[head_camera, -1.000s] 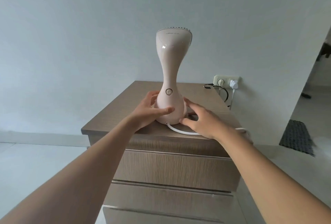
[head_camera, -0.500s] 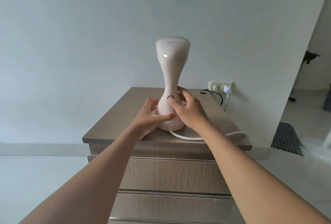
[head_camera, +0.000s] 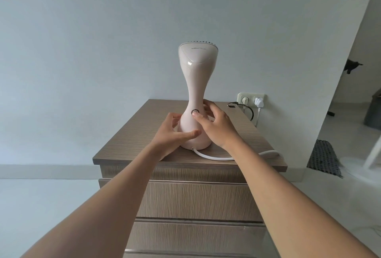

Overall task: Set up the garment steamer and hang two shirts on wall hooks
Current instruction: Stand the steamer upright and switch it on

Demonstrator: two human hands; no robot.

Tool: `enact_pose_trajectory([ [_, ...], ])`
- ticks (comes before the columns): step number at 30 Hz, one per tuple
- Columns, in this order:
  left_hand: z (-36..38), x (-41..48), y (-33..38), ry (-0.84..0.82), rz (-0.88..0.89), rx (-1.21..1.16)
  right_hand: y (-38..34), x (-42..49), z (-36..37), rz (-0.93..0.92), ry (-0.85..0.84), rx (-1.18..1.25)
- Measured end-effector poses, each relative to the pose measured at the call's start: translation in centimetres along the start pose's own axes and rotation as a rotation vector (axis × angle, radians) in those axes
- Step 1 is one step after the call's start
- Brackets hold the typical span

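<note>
The pink garment steamer [head_camera: 196,84] stood upright on the wooden drawer chest [head_camera: 134,134]. The left hand [head_camera: 169,134] cupped its base, thumb across the front; the right hand [head_camera: 218,128] curled round its waist from the other side, thumb on the round button [head_camera: 195,111]. Its white cord [head_camera: 214,157] trailed right across the top

Small dark lettering on the steamer [head_camera: 196,93] head (too blurred to read); nothing else lettered.

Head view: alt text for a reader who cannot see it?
A pink garment steamer stands upright on a wooden dresser; the left hand holds its base, the right hand grips its waist, thumb at the round button.
</note>
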State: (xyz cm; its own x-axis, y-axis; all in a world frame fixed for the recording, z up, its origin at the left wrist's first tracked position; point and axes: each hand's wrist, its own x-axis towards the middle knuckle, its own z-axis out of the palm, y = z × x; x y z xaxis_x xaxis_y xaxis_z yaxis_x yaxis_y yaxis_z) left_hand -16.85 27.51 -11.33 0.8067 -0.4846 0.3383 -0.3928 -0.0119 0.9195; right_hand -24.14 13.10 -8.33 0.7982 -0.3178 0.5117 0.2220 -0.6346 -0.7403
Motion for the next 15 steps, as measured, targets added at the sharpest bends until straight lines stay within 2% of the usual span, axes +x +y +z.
enact_pose_trajectory([
  [4, 0.0, -0.2, 0.1, -0.011, 0.018, 0.03, -0.3, -0.6, -0.4, 0.028, -0.049, -0.056],
  [9, -0.3, -1.2, 0.0, 0.035, 0.008, 0.185, -0.6, -1.6, -1.6, 0.055, -0.091, -0.148],
  [12, -0.8, -2.4, 0.0, 0.114, -0.012, 0.239, -0.4, -4.2, -1.7, 0.009, 0.088, -0.28],
  [15, -1.9, -4.5, -0.3, 0.127, -0.024, 0.401, 0.0, -8.7, -0.3, -0.238, 0.262, -0.339],
])
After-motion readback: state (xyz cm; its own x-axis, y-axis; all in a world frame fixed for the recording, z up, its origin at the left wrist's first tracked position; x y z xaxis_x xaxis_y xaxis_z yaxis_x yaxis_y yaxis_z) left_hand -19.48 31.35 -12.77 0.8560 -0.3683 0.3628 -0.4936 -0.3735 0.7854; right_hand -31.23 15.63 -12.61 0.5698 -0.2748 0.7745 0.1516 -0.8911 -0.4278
